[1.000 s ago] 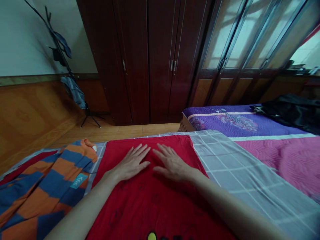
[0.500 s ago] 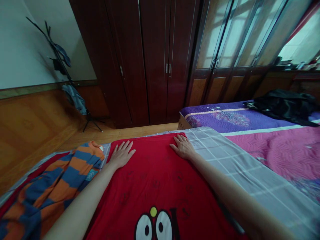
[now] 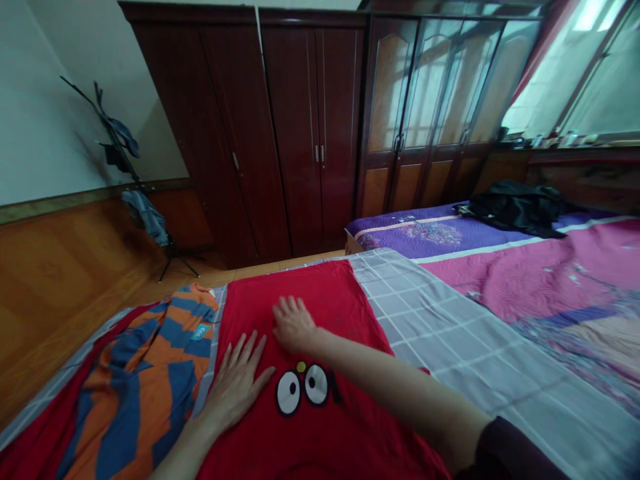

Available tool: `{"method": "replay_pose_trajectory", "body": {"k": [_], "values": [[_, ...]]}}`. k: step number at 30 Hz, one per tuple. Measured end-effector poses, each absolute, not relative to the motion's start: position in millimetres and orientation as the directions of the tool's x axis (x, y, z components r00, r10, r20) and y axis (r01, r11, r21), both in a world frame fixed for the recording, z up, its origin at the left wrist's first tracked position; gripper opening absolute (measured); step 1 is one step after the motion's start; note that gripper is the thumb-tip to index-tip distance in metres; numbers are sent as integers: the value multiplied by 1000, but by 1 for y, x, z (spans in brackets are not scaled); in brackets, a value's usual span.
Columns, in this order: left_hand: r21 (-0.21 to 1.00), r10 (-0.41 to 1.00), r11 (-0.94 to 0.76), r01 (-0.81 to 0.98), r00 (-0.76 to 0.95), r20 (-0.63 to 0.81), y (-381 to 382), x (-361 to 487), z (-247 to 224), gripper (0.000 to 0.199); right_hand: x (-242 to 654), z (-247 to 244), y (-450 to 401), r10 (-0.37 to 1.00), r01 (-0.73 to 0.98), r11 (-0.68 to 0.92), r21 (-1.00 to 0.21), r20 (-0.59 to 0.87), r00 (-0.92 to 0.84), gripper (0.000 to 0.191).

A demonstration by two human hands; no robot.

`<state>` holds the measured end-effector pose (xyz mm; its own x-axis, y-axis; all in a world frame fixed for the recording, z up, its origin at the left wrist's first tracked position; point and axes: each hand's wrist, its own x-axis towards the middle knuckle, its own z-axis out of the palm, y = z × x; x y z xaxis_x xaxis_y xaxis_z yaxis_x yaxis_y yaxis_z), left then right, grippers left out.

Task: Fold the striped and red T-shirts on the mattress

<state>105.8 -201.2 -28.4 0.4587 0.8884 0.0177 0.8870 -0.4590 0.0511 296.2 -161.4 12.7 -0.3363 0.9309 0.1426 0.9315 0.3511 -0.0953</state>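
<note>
pressing down with the left hand (image 3: 240, 381), palm flat and fingers spread, on the left part of a red cloth garment (image 3: 320, 290) printed with two big white cartoon eyes. reaching farther up with the right hand (image 3: 294, 327), palm down over the garment's middle, fingers slightly apart; blurred, so hard to tell whether touching. near each other, yet apart, with both hands. spread out beneath the garment: a grey cloth sheet with white grid lines (image 3: 445, 340). off to the left, just beside: an orange-and-blue patterned cloth garment (image 3: 150, 373), then dark red cloth (image 3: 40, 437). over to the right: a purple-and-pink quilted bedspread (image 3: 525, 263), under a crumpled black cloth heap (image 3: 515, 205). standing beyond: a dark reddish-brown wooden wardrobe (image 3: 220, 120) and, farther left, a slim black coat stand (image 3: 135, 176).
</note>
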Motion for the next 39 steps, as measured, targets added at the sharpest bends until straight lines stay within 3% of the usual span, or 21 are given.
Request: {"method": "replay_pose_trajectory", "body": {"k": [2, 5, 11, 14, 16, 18, 20, 22, 24, 29, 33, 36, 39], "values": [[50, 891, -455, 889, 454, 34, -197, 104, -32, 75, 266, 4, -180, 912, 906, 405, -126, 130, -390, 55], [54, 884, -467, 883, 466, 29, -197, 102, -30, 78, 287, -1, -186, 944, 934, 322, -155, 134, -303, 56], [64, 886, -462, 885, 464, -18, -205, 105, -18, 79, 456, 20, -192, 980, 978, -147, -150, 111, 164, 56], [74, 882, -468, 880, 471, -18, -205, 106, -16, 80, 480, 32, -200, 953, 955, -266, -128, 112, 281, 54], [84, 882, -470, 879, 472, -3, -204, 105, -18, 80, 454, 31, -203, 953, 959, -256, -121, 135, 272, 55], [86, 882, -470, 878, 470, 16, -203, 105, -22, 79, 403, 21, -207, 976, 982, -143, -121, 149, 161, 58], [71, 881, -473, 878, 472, 36, -201, 104, -26, 79, 346, 6, -209, 990, 988, 73, -133, 128, -56, 61], [46, 880, -475, 879, 474, 43, -200, 103, -30, 77, 300, -8, -205, 914, 898, 401, -182, 139, -380, 59], [34, 878, -478, 878, 476, 36, -199, 101, -32, 77, 283, -12, -191, 880, 857, 474, -202, 140, -453, 61], [73, 872, -489, 869, 488, 30, -199, 100, -30, 78, 368, 12, -140, 990, 975, 134, -180, 74, -123, 65], [83, 871, -489, 868, 491, -13, -200, 100, -23, 79, 455, 29, -127, 987, 979, -130, -156, 79, 143, 59], [88, 871, -486, 870, 490, -33, -200, 101, -22, 79, 458, 30, -139, 973, 972, -190, -136, 102, 205, 59], [80, 871, -488, 869, 491, -23, -199, 101, -25, 79, 408, 19, -174, 987, 988, -94, -126, 115, 109, 65]]}}
